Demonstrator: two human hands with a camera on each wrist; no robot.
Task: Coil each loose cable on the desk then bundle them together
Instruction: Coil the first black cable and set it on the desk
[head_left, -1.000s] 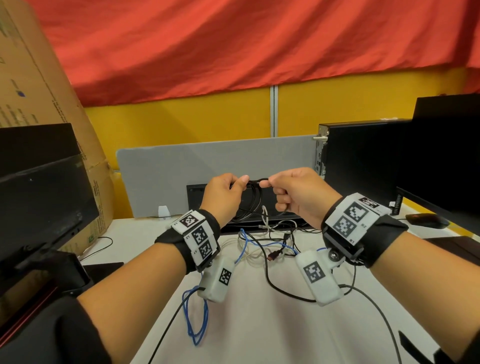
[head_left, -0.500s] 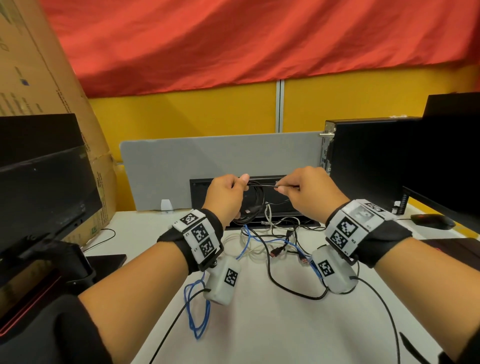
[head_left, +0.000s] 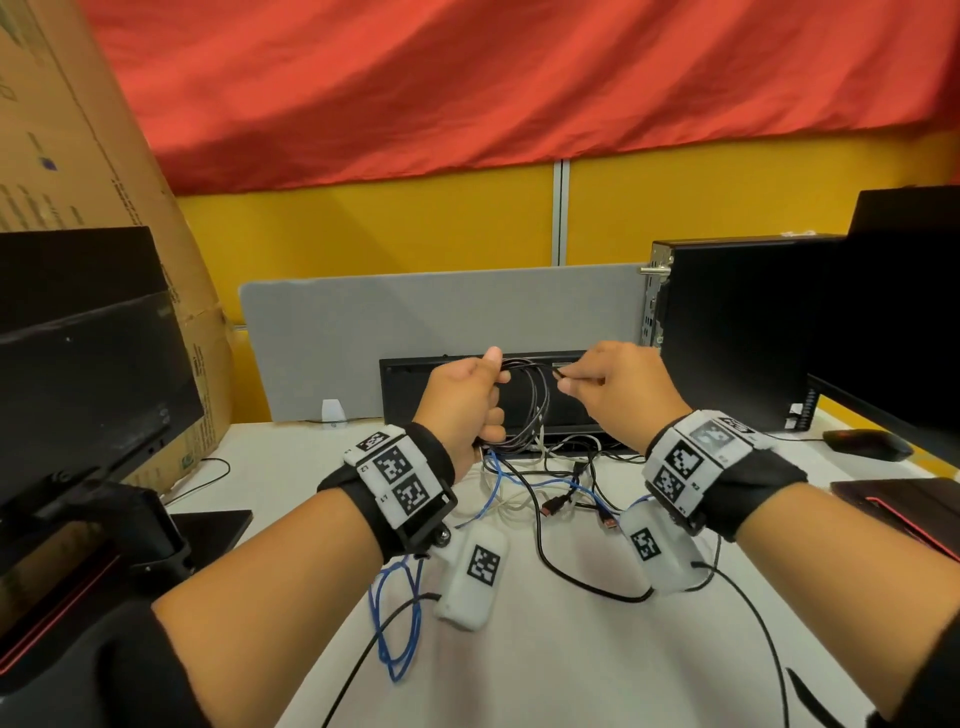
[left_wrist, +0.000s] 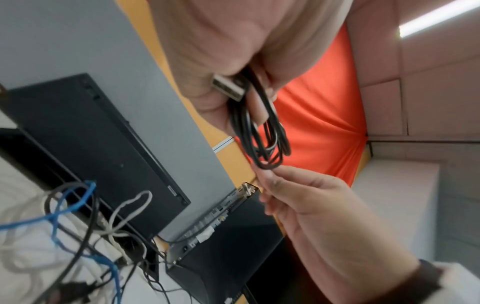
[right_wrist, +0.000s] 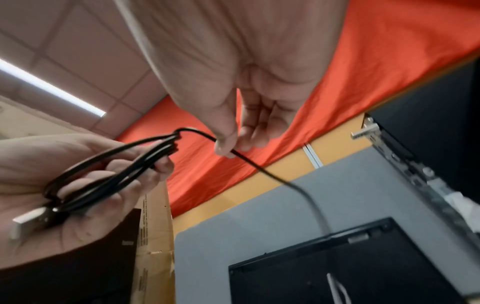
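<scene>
A black USB cable (head_left: 535, 415) hangs as a coil of several loops from my left hand (head_left: 491, 387), held up above the back of the desk. In the left wrist view the fingers grip the loops (left_wrist: 262, 133) together with the silver USB plug (left_wrist: 228, 88). My right hand (head_left: 566, 376) pinches the cable's free strand (right_wrist: 249, 162) between thumb and fingers, just right of the coil; that strand drops blurred toward the desk. Loose on the white desk (head_left: 545, 665) lie a blue cable (head_left: 400, 618), a white cable (head_left: 501, 499) and a long black cable (head_left: 582, 579), tangled together.
A black keyboard (head_left: 571, 410) leans on a grey divider (head_left: 415, 332) at the back. A computer tower (head_left: 727, 322) and a mouse (head_left: 867, 444) are at the right, a monitor (head_left: 78, 374) and a cardboard box (head_left: 67, 130) at the left.
The right hand slid a short way right along the black strand, away from the left hand. The coil stays gripped in the left hand.
</scene>
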